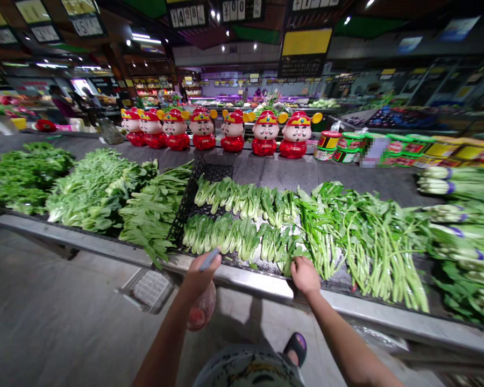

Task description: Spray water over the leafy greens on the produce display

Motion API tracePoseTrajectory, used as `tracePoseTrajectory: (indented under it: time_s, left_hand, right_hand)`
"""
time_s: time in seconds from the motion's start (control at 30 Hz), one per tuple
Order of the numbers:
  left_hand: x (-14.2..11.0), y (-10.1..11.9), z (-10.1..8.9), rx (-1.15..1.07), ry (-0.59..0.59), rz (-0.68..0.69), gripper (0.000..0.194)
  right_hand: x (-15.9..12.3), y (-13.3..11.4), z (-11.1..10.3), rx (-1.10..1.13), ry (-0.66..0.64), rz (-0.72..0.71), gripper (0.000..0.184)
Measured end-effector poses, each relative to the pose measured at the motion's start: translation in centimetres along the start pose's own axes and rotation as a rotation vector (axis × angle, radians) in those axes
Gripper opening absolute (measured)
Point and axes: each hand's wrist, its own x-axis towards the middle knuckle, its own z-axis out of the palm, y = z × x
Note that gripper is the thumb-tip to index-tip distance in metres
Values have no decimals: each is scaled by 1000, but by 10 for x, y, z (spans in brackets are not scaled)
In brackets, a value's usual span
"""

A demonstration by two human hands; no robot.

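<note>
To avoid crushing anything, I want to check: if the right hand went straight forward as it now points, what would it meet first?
The right hand would probably meet the leafy greens at the front row's right end; it seems to touch them, though depth is unclear.

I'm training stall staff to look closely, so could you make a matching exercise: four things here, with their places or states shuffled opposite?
Things
1. Left hand
2. Right hand
3. Figurines
4. Bag

Places or states
A. Just below a hand
B. Holding a grey object
C. In a row behind the bok choy
D. At the right end of the front bok choy row

Pairs: 1-B; 2-D; 3-C; 4-A
</note>
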Motion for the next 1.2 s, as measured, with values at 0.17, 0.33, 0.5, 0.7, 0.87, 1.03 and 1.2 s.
tracePoseTrajectory:
  time_s: [0.17, 0.33, 0.5, 0.7, 0.87, 1.03, 1.2]
  left_hand:
    - [-2, -4, 10, -51, -44, -131, 28]
    - [-5, -11, 11, -73, -102, -118, 29]
    - [-5, -6, 6, -34, -69, -1, 33]
    - [-3, 0, 12, -2, -75, 58, 31]
    - [-3, -2, 21, -35, -133, 8, 27]
    - [-4, -4, 23, -7, -168, 46, 28]
    - [-5, 2, 22, -23, -151, 158, 28]
  right_hand:
    - [0, 0, 0, 28, -2, 3, 35]
    - [0, 0, 0, 41, -5, 23, 35]
    - [1, 0, 1, 41, 3, 20, 33]
    - [-1, -1, 1, 35, 21, 19, 31]
    - [-2, -2, -1, 40, 19, 23, 31]
    - [-1, -2, -1, 25, 30, 25, 31]
    - [-1, -2, -1, 28, 20, 30, 31]
